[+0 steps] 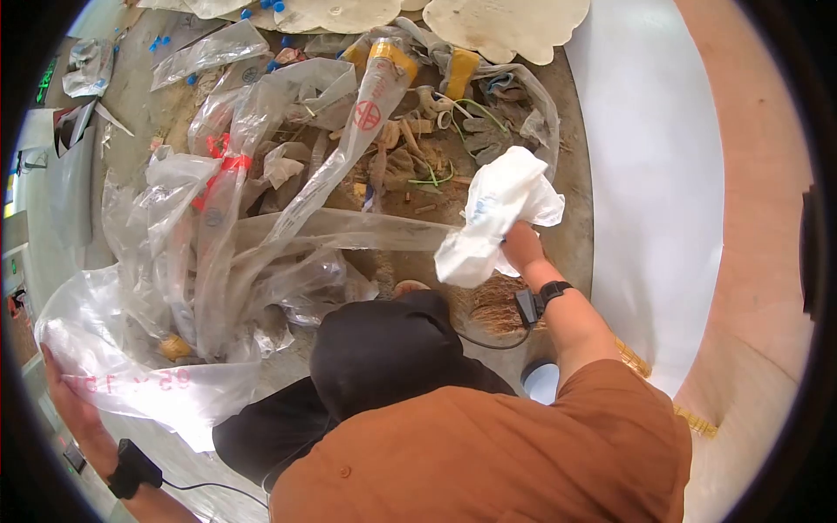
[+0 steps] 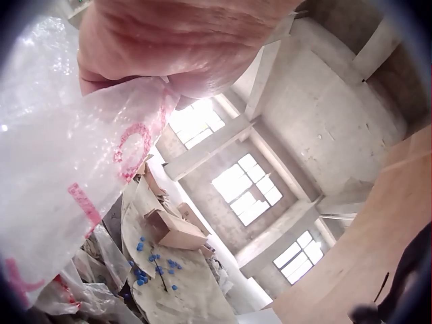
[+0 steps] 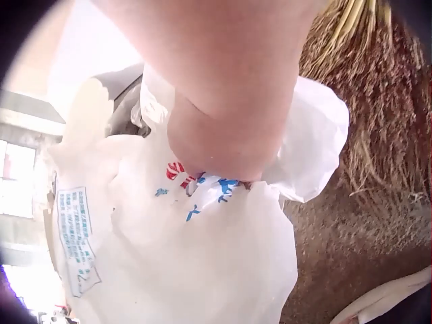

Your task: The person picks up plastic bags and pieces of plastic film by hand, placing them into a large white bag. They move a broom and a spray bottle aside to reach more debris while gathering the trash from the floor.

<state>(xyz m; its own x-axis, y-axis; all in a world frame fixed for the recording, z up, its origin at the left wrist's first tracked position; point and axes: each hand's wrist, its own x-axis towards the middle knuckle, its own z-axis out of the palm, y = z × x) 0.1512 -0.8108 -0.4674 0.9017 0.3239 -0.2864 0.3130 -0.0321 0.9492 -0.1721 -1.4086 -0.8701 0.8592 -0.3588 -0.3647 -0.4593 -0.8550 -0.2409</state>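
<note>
At the far left in the head view, my left hand (image 1: 73,403) grips the rim of a large clear plastic bag (image 1: 131,383) printed with pink figures. The left wrist view shows the bag's printed edge (image 2: 101,169) pinched under the curled left hand (image 2: 179,47). The bag's mouth stands open, with crumpled film and a yellowish piece (image 1: 174,348) inside. On the other side, my right hand (image 1: 525,248) holds a crumpled white plastic bag (image 1: 497,209) over the littered floor. Blue and red print shows on this white bag (image 3: 182,250) in the right wrist view; the right fingertips are hidden in its folds.
Long strips of clear film (image 1: 340,166), work gloves (image 1: 484,139), wood scraps and dirt lie in a heap ahead. A straw broom (image 1: 501,305) lies near my right knee, with a round whitish container (image 1: 540,382) behind it. Blue caps (image 1: 279,6) are scattered at the back.
</note>
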